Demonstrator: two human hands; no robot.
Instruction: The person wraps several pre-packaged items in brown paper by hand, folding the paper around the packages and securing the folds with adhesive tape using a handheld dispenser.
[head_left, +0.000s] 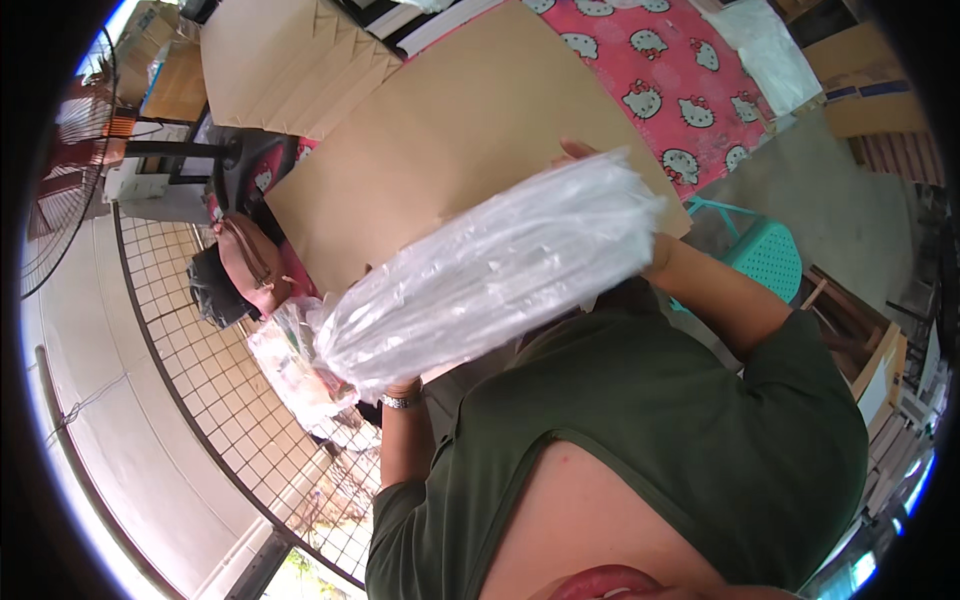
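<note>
A long whitish bundle in crinkled clear plastic (490,270) is held up before my chest, slanting from lower left to upper right. My left hand (405,386) supports its lower left end from beneath, mostly hidden by the plastic; a metal-looking bracelet (402,400) is on that wrist. My right hand (576,150) reaches behind the right end, and a few of its fingertips show above the upper edge. Both hands appear closed on the bundle, though most fingers are out of sight. Directly beyond lies a broad flat sheet of brown cardboard (450,130).
Folded cardboard (290,60) is stacked at the far left. A pink cartoon-patterned cloth (670,90) covers the table at the far right. A turquoise stool (765,260) stands right. On the left are a pink bag (250,265), a wire grid (185,320) and a fan (75,170).
</note>
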